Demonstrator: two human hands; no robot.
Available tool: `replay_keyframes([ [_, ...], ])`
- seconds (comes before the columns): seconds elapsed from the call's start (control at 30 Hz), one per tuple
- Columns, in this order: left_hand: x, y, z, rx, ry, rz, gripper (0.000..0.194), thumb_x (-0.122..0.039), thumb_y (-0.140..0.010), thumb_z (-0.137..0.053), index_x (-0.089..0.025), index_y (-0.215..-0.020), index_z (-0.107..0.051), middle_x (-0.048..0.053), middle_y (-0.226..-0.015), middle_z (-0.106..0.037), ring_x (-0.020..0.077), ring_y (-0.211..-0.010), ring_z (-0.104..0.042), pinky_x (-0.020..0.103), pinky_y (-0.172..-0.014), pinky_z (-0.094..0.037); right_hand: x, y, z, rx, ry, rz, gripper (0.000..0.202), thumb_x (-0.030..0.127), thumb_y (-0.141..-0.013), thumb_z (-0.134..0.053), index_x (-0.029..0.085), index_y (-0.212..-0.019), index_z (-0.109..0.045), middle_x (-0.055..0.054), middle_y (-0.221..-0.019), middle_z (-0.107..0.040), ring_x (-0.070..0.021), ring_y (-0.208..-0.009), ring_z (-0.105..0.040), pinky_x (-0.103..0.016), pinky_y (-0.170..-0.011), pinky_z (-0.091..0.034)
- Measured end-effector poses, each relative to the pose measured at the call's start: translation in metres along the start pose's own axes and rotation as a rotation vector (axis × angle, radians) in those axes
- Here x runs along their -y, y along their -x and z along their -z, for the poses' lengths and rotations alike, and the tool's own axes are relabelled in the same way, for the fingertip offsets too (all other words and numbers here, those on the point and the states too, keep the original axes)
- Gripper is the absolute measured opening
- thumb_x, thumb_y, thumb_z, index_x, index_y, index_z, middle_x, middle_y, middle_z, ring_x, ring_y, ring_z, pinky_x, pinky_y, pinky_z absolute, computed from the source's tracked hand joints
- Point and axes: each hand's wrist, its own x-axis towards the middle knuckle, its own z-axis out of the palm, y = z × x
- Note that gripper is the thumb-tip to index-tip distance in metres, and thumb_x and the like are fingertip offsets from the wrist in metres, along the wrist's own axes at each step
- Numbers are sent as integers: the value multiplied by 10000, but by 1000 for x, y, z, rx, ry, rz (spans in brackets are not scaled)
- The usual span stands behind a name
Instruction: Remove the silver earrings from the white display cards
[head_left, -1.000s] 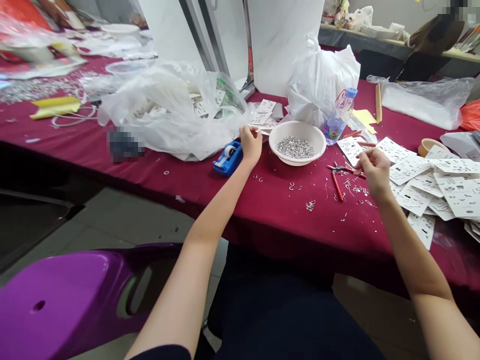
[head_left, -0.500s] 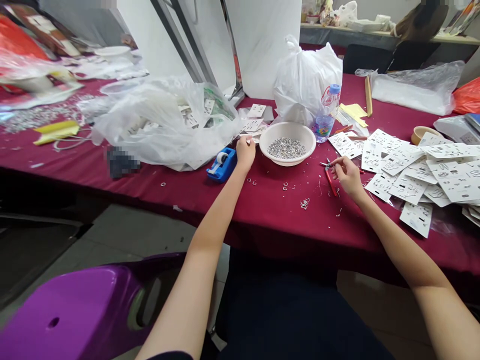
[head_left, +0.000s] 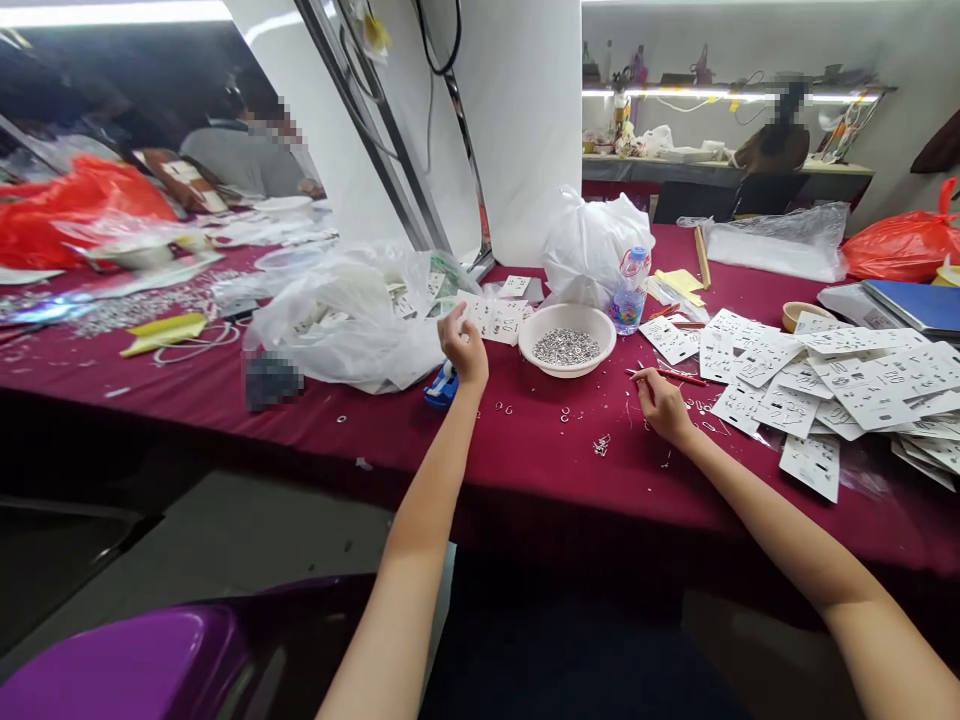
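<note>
My left hand [head_left: 465, 345] is raised above the blue tape dispenser [head_left: 441, 385], with its fingers curled. Directly behind it is a white printed card [head_left: 501, 320], and I cannot tell whether the fingers touch it. My right hand [head_left: 664, 408] has its fingertips pressed together beside red-handled pliers [head_left: 681, 377]; anything between them is too small to make out. Between the hands stands a white bowl [head_left: 529, 350] holding many small silvery metal rings [head_left: 566, 347]. Loose rings and bits of metal [head_left: 601, 444] lie on the maroon cloth in front.
Printed cards [head_left: 862, 385] are heaped at the right. Behind the bowl stand a water bottle [head_left: 630, 292] and a tied white bag [head_left: 592, 245]. A clear bag of cards [head_left: 345, 325] lies at the left, and a purple stool [head_left: 127, 665] stands below. Other people sit farther back.
My left hand has lifted and moved left, away from the bowl's rim. My right hand has shifted slightly left and now covers part of the pliers. The camera has tilted up.
</note>
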Motion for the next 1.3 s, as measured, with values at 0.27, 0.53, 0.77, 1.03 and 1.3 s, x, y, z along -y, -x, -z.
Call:
replay_keyframes([
  [0.27,11,-3,2,-77,74,88,379,-117,-895,-409,-119,-1212,-616,157,-1304,-627,217,-1230,-590,333,-1038,-498,-14,4,-5,98,50,-47,276,372,-1008,-487,134,-1045,-621,-39,-897,-653,-106,-730,-601,-276,-733,-526],
  [0.53,13,-4,-1,-57,160,146,375,-67,-824,-428,-101,-1119,-657,164,-1256,-657,233,-1239,-587,365,-1146,-424,-22,7,-11,254,92,-110,352,382,-974,-583,147,-1235,-600,-93,-1211,-633,-175,-1051,-646,-383,-912,-576],
  [0.77,15,-5,-1,-58,305,218,386,-86,-813,-451,-117,-1148,-640,154,-1328,-612,233,-1310,-540,357,-1187,-384,-23,7,-11,296,82,-162,364,384,-972,-585,147,-1248,-595,-96,-1229,-626,-183,-1072,-642,-395,-926,-572],
  [1.03,22,-8,-8,239,646,376,385,-349,-819,-621,-141,-1141,-646,139,-1188,-686,210,-1123,-665,361,-1051,-516,-24,7,-12,284,-30,-189,370,384,-970,-588,147,-1254,-592,-98,-1239,-622,-188,-1083,-639,-402,-934,-568],
  [1.3,-3,15,-10,652,682,391,496,-361,-713,-749,-140,-1151,-684,123,-1087,-737,189,-956,-698,334,-891,-580,-13,1,-13,266,-348,-304,362,391,-969,-591,136,-1226,-599,-88,-1187,-635,-172,-1033,-647,-378,-897,-577],
])
